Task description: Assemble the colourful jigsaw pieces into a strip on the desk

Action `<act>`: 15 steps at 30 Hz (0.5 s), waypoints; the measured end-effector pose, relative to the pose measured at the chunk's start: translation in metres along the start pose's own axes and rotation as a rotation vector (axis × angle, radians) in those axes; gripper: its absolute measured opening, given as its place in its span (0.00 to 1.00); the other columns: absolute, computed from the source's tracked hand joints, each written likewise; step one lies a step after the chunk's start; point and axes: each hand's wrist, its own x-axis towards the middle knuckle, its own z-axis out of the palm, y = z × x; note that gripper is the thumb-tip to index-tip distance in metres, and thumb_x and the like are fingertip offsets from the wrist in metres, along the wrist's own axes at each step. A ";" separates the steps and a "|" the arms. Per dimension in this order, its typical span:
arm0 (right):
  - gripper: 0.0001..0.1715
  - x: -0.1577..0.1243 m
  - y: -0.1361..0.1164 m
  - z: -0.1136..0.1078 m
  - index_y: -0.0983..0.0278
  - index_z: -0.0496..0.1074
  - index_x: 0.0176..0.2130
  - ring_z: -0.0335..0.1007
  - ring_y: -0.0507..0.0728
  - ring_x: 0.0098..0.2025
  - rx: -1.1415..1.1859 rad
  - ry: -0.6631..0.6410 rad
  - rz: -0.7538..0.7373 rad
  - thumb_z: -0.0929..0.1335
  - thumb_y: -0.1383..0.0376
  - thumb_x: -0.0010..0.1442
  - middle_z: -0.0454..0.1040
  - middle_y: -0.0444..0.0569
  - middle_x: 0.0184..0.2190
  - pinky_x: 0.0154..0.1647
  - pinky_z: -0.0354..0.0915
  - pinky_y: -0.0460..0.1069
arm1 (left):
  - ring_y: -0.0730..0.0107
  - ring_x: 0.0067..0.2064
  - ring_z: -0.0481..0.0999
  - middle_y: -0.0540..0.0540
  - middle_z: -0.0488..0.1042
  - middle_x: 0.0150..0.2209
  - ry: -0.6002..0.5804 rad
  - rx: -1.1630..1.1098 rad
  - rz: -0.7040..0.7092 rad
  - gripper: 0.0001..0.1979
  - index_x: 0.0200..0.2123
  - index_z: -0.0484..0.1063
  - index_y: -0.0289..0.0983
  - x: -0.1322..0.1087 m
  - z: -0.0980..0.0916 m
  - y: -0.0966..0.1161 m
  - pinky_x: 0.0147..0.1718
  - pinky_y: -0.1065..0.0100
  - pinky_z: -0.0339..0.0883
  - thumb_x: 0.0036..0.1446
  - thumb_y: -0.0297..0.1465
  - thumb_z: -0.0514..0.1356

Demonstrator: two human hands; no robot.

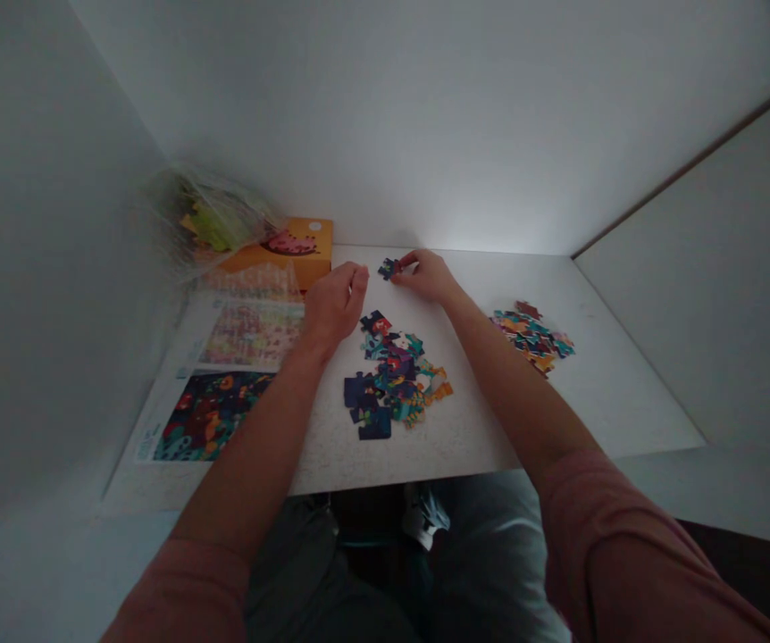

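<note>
My right hand (429, 277) pinches a dark blue jigsaw piece (389, 268) between thumb and fingertips, above the white tabletop (465, 438). My left hand (335, 304) hangs close by with its fingers curled closed, and nothing shows in it. Just below both hands lies a loose heap of multicoloured jigsaw pieces (391, 379). A smaller heap of jigsaw pieces (532, 338) lies further right, beyond my right forearm.
At the left lie printed puzzle sheets (251, 335) and a dark picture sheet (207, 415). An orange puzzle box (297, 252) and a crumpled clear plastic bag (214, 214) sit at the back left. White walls (425, 116) enclose the table's back and sides.
</note>
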 end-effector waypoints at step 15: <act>0.25 -0.214 0.041 -0.126 0.45 0.67 0.45 0.67 0.67 0.49 -0.258 0.474 0.340 0.65 0.42 0.49 0.70 0.51 0.48 0.45 0.64 0.66 | 0.60 0.43 0.71 0.42 0.73 0.38 -0.038 -0.029 0.053 0.22 0.41 0.69 0.43 -0.006 0.003 0.005 0.41 0.59 0.61 0.63 0.44 0.38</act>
